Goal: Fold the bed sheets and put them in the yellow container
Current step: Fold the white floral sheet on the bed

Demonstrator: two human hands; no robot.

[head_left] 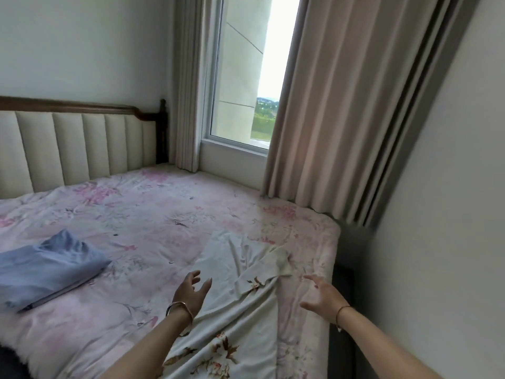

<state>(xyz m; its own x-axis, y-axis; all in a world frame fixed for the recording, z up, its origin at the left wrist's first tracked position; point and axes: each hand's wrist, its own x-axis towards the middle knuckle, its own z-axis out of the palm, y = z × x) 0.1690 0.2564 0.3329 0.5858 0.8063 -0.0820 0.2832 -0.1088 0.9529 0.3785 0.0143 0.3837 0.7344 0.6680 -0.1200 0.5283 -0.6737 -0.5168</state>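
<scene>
The left hand (192, 292) and the right hand (321, 296) hover over the bed (150, 214) with fingers (311, 279) spread loosely apart, gripping nothing, on either side of the rumpled white floral sheet (246, 296), while a folded blue sheet (46, 269) lies well to the left.

On the bed (153, 214), a loose sheet (237, 305) lies from the near edge toward the middle, with my left hand (191, 292) over its left border and my right hand (322, 298) just right of it, near the bed's right edge. A folded sheet (46, 272) sits well apart at the left edge. The headboard (73, 149) stands along the far left edge, the window (240, 77) and a curtain (341, 105) behind the far edge.
</scene>
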